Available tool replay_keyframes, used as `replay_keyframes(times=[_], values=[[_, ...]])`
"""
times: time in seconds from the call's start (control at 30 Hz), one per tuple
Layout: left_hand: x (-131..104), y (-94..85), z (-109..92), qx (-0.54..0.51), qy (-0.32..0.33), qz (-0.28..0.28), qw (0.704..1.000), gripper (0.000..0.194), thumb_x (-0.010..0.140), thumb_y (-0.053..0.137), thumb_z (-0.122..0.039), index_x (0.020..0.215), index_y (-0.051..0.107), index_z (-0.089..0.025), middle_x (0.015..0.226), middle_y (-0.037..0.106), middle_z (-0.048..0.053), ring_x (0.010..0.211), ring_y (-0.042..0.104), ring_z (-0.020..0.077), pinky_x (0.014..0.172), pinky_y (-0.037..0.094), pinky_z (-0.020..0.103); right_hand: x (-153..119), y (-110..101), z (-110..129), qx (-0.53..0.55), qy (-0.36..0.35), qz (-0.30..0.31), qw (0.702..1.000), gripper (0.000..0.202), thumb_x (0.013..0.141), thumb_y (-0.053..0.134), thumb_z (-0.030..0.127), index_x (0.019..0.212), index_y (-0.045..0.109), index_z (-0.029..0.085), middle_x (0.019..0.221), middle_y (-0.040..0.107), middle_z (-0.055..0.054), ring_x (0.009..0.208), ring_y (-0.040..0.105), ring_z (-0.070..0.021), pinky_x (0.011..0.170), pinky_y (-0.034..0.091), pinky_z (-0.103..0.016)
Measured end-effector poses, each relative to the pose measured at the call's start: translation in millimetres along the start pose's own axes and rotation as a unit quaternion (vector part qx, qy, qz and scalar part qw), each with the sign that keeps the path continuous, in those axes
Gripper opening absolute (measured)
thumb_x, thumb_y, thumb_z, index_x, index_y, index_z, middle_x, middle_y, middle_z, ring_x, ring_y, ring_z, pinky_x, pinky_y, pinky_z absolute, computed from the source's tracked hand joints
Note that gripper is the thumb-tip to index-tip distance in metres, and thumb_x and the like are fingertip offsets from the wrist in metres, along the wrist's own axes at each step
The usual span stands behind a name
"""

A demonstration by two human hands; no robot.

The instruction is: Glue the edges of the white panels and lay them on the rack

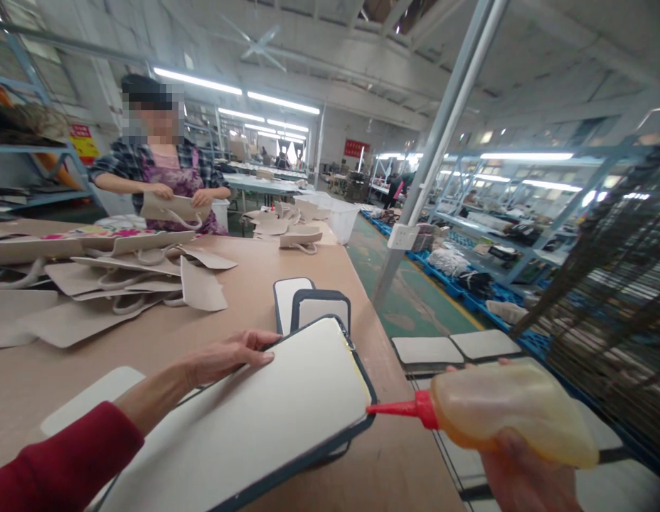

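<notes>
My left hand (234, 358) grips the upper left edge of a white panel with a dark border (266, 412), thumb on top and fingers underneath. The panel is tilted over the table. My right hand (527, 469) is wrapped around a translucent squeeze bottle of yellowish glue (501, 405), lying nearly on its side. Its red nozzle (397, 409) points left, with the tip at the panel's right edge near the corner. A yellowish glue line (356, 366) runs along that edge. Just beyond the panel, more dark-edged white panels (322, 307) lie on the table.
Beige bag pieces with handles (121, 277) are heaped on the left of the brown table (255, 263). A co-worker (164, 163) stands across it, holding one such piece. A metal post (437, 135) rises past the table's right edge. More white panels (484, 345) lie low on the right.
</notes>
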State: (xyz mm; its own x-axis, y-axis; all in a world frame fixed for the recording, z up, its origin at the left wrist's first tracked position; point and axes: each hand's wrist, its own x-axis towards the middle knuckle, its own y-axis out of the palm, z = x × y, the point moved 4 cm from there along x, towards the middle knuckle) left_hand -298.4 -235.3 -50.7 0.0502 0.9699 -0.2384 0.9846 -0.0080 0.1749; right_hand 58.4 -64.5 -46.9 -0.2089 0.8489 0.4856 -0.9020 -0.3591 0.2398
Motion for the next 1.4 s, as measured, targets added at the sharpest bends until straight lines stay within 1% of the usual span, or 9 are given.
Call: replay_keyframes(times=[0.1,0.23,0.5,0.67,0.8,0.93,1.17,1.3,1.4], values=[[5.9,4.9,5.6,-0.041,0.012,-0.007,0.999,0.047,0.081,0.070,-0.028,0.126,0.064,-0.017,0.110,0.073,0.011,0.095,0.069,0.0245,0.084,0.053,0.031,-3.1,-1.8,3.1,0.008,-0.020,-0.059,0.998,0.053,0.073,0.078,0.031,0.122,0.058,0.020,0.101,0.071,-0.011,0.100,0.066,-0.0306,0.066,0.061,-0.033],[11.8,12.6,10.1,-0.072,0.031,-0.018,0.997,0.047,0.079,0.071,-0.030,0.124,0.066,-0.017,0.106,0.074,0.011,0.090,0.070,0.0240,0.080,0.054,0.030,-3.1,-1.6,7.6,0.013,-0.058,-0.130,0.990,0.057,0.070,0.081,0.025,0.122,0.059,0.023,0.108,0.069,-0.009,0.107,0.063,-0.0279,0.068,0.060,-0.029],[23.9,26.3,18.9,-0.098,0.073,-0.068,0.990,0.043,0.080,0.072,-0.030,0.121,0.068,-0.016,0.105,0.074,0.011,0.086,0.071,0.0206,0.073,0.054,0.025,3.4,11.4,16.3,0.064,-0.077,-0.197,0.975,0.061,0.056,0.088,0.022,0.113,0.066,0.024,0.116,0.064,-0.004,0.098,0.062,-0.0209,0.068,0.058,-0.023],[32.1,31.5,26.4,-0.132,0.077,-0.102,0.983,0.044,0.076,0.076,-0.031,0.117,0.069,-0.017,0.104,0.075,0.010,0.081,0.071,0.0185,0.070,0.054,0.024,6.3,9.5,15.2,0.063,-0.067,-0.220,0.971,0.057,0.054,0.089,0.022,0.107,0.068,0.022,0.108,0.066,-0.004,0.080,0.061,-0.0161,0.064,0.056,-0.021],[37.2,37.0,26.6,-0.161,0.078,-0.121,0.976,0.045,0.072,0.080,-0.032,0.114,0.070,-0.019,0.105,0.075,0.008,0.080,0.071,0.0180,0.071,0.055,0.025,10.8,8.7,15.5,0.053,-0.074,-0.230,0.969,0.055,0.051,0.090,0.025,0.101,0.068,0.020,0.092,0.069,-0.004,0.079,0.062,-0.0191,0.065,0.057,-0.025],[39.5,44.9,22.3,-0.168,0.081,-0.136,0.973,0.046,0.072,0.081,-0.033,0.112,0.070,-0.016,0.099,0.076,0.008,0.077,0.071,0.0175,0.068,0.055,0.024,16.2,8.8,15.1,0.055,-0.080,-0.223,0.970,0.048,0.053,0.089,0.026,0.095,0.068,0.020,0.079,0.068,0.000,0.074,0.062,-0.0167,0.065,0.056,-0.023],[41.6,49.4,15.4,-0.182,0.086,-0.168,0.965,0.045,0.064,0.086,-0.034,0.102,0.071,-0.015,0.087,0.076,0.006,0.071,0.070,0.0165,0.064,0.055,0.023,23.5,12.6,12.8,0.058,-0.076,-0.197,0.976,0.046,0.055,0.088,0.025,0.095,0.067,0.018,0.080,0.069,-0.001,0.071,0.064,-0.0169,0.066,0.057,-0.024],[40.6,50.5,8.1,-0.164,0.091,-0.157,0.970,0.046,0.064,0.085,-0.036,0.102,0.071,-0.013,0.088,0.076,0.008,0.069,0.070,0.0159,0.061,0.053,0.021,26.0,17.0,14.1,0.080,-0.074,-0.191,0.975,0.042,0.052,0.088,0.024,0.088,0.067,0.020,0.076,0.068,-0.001,0.069,0.063,-0.0170,0.067,0.057,-0.025],[37.5,51.0,1.7,-0.160,0.094,-0.163,0.969,0.050,0.062,0.086,-0.038,0.102,0.070,-0.012,0.088,0.076,0.010,0.067,0.069,0.0162,0.060,0.053,0.022,27.4,18.6,16.4,0.042,-0.083,-0.186,0.978,0.038,0.055,0.087,0.029,0.086,0.067,0.020,0.074,0.067,-0.002,0.071,0.063,-0.0205,0.068,0.057,-0.030]])
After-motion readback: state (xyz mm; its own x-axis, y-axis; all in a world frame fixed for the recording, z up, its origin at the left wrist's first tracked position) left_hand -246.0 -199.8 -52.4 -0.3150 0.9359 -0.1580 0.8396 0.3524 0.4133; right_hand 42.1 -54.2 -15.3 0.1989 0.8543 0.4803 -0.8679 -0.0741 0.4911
